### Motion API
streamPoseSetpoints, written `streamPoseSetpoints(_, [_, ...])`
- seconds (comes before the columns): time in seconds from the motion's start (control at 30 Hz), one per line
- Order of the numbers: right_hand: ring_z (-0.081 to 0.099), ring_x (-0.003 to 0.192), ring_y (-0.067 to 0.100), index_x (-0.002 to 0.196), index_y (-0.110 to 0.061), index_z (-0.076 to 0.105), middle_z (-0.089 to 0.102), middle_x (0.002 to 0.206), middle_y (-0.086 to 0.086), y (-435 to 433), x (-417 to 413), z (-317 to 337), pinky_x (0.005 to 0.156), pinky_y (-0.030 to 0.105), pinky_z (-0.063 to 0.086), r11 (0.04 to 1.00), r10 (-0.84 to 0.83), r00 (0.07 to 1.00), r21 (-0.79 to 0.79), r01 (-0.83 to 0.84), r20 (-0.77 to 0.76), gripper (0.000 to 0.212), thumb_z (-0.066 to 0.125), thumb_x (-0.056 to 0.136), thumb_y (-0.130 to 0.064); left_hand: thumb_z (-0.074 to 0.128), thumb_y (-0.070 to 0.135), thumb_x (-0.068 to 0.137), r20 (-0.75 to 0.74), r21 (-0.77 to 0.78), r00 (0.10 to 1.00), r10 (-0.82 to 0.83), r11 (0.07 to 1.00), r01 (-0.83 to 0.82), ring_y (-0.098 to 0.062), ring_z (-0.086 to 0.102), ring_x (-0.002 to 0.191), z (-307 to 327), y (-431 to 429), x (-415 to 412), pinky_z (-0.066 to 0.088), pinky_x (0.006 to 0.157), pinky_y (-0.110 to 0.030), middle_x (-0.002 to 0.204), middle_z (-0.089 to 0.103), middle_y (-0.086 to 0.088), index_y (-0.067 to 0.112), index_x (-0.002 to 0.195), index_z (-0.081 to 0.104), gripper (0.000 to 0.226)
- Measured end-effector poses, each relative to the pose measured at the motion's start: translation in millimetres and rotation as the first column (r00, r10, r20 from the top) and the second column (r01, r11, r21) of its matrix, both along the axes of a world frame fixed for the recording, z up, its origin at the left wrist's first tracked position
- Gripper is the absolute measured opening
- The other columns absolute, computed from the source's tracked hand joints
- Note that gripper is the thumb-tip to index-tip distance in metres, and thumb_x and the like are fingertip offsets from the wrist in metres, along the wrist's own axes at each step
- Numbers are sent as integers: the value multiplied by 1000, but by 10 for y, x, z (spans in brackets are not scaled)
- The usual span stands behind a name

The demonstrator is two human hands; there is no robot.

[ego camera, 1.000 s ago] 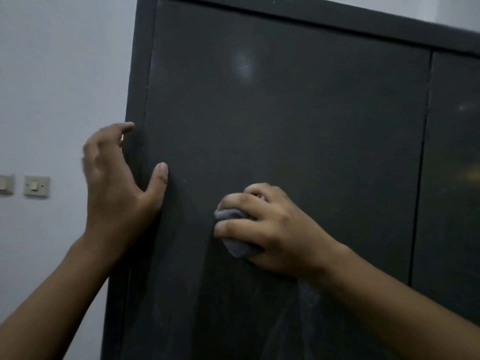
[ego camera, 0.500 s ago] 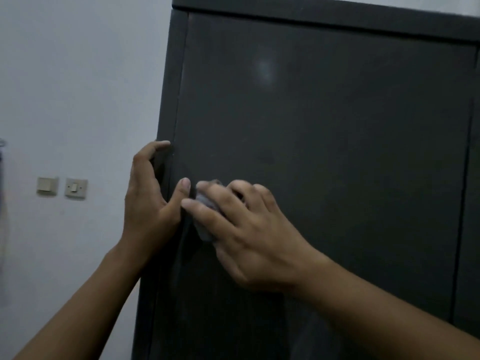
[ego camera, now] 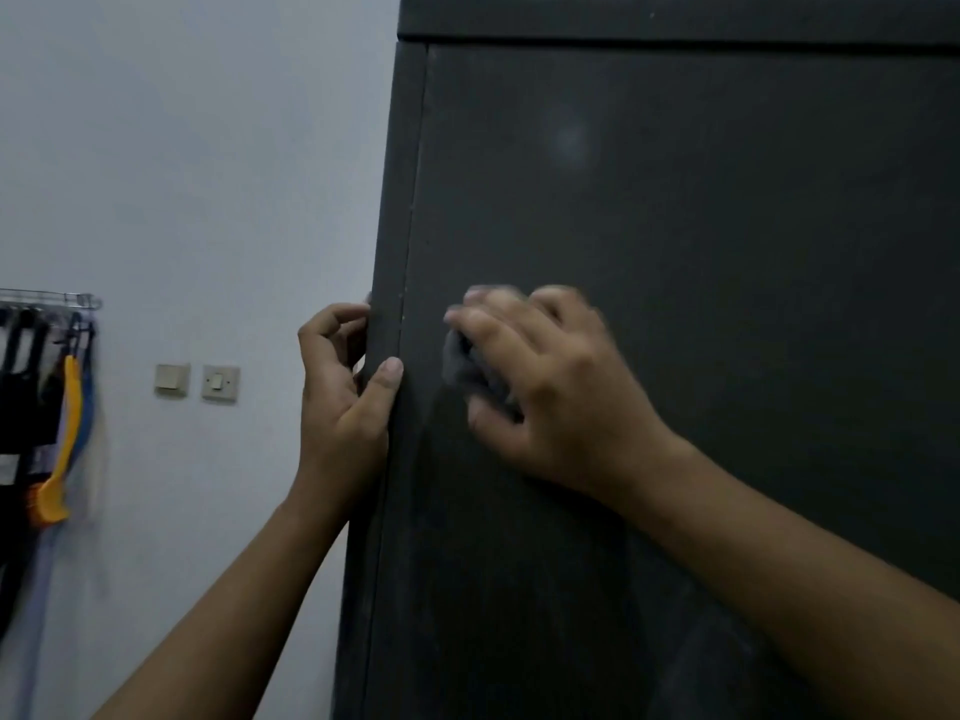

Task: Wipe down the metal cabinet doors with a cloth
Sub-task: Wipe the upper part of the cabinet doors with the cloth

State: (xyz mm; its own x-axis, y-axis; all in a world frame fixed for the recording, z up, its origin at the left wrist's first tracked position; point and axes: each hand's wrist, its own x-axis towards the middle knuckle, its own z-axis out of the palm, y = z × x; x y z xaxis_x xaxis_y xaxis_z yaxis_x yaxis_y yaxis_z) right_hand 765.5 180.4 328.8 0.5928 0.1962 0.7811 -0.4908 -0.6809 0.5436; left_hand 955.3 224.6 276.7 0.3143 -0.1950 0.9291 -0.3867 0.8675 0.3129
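A dark metal cabinet door (ego camera: 727, 252) fills the right half of the view. My right hand (ego camera: 550, 387) holds a small grey cloth (ego camera: 457, 366) bunched under its fingers and presses it flat on the door near the left edge. Most of the cloth is hidden beneath the hand, which is blurred by motion. My left hand (ego camera: 340, 392) grips the cabinet's left corner post (ego camera: 395, 200), thumb on the front face and fingers curled round the side.
A pale wall (ego camera: 197, 174) lies left of the cabinet, with two light switches (ego camera: 197, 381) at hand height. At the far left a metal rack (ego camera: 52, 298) carries dark hanging items and an orange brush (ego camera: 60, 459).
My right hand slid the cloth left from the door's middle towards its left edge, then slightly up. The view panned left, showing the rack. My left hand kept hold of the corner.
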Motion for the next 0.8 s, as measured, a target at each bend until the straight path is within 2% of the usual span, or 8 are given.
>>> streamPoseSetpoints(0.17, [54, 114, 32, 134, -18, 58, 54, 142, 7, -19, 119, -231, 87, 50, 51, 997, 80, 908, 15, -82, -410, 47, 61, 90, -31, 44, 1, 99, -125, 64, 961, -245, 965, 254, -23, 54, 129, -13, 52, 73, 49, 104, -36, 140, 55, -11, 13, 138, 39, 41])
streamPoseSetpoints(0.23, [56, 110, 33, 132, -16, 61, 57, 139, 9, -7, 116, -61, 84, 52, 51, 994, 92, 930, -23, -107, -356, 43, 55, 92, -30, 38, 3, 103, -107, 100, 952, -287, 950, 297, -23, 52, 133, -27, 86, 80, 45, 110, -41, 144, 54, -8, 13, 145, 38, 43])
streamPoseSetpoints(0.3, [57, 110, 34, 133, -14, 61, 58, 139, 12, 0, 138, 199, 87, 53, 50, 991, 103, 980, -64, -115, -173, 45, 51, 92, -30, 33, 4, 105, -120, 132, 948, -294, 942, 308, -19, 51, 134, -25, 116, 69, 42, 112, -44, 145, 54, -3, 16, 147, 39, 44])
streamPoseSetpoints(0.4, [54, 107, 35, 131, -13, 62, 59, 137, 10, 38, 304, 512, 86, 52, 51, 992, 116, 989, -54, -111, 96, 46, 60, 87, -28, 33, 9, 106, -134, 159, 951, -279, 941, 299, -14, 52, 133, -31, 116, 81, 41, 113, -46, 144, 55, 4, 21, 146, 42, 43])
streamPoseSetpoints(0.47, [55, 104, 35, 127, -12, 64, 62, 131, 9, 71, 468, 585, 81, 48, 51, 991, 123, 982, -61, -116, 141, 45, 64, 84, -27, 34, 12, 106, -132, 171, 955, -265, 943, 285, -14, 51, 133, -58, 110, 105, 42, 112, -44, 144, 55, 6, 23, 146, 44, 42])
streamPoseSetpoints(0.6, [56, 100, 35, 117, -13, 68, 65, 122, 7, 107, 610, 562, 76, 44, 50, 991, 123, 991, -53, -120, 58, 41, 63, 80, -31, 32, 13, 107, -167, 192, 950, -263, 937, 293, -14, 54, 131, -142, 104, 133, 47, 108, -37, 141, 58, 6, 24, 144, 48, 41])
streamPoseSetpoints(0.73, [56, 102, 33, 113, -13, 69, 66, 121, 7, 121, 605, 366, 76, 49, 52, 988, 143, 976, -31, -150, -165, 36, 65, 82, -30, 34, 15, 108, -171, 232, 954, -248, 930, 283, -18, 59, 125, -187, 94, 178, 54, 93, -28, 135, 62, -1, 22, 142, 50, 38])
streamPoseSetpoints(0.8, [57, 101, 33, 113, -14, 71, 67, 120, 7, 141, 588, 321, 76, 48, 53, 988, 146, 951, -8, -154, -273, 34, 66, 82, -27, 36, 17, 108, -146, 260, 966, -213, 934, 245, -25, 58, 126, -193, 91, 190, 53, 92, -32, 134, 61, -8, 20, 141, 51, 37])
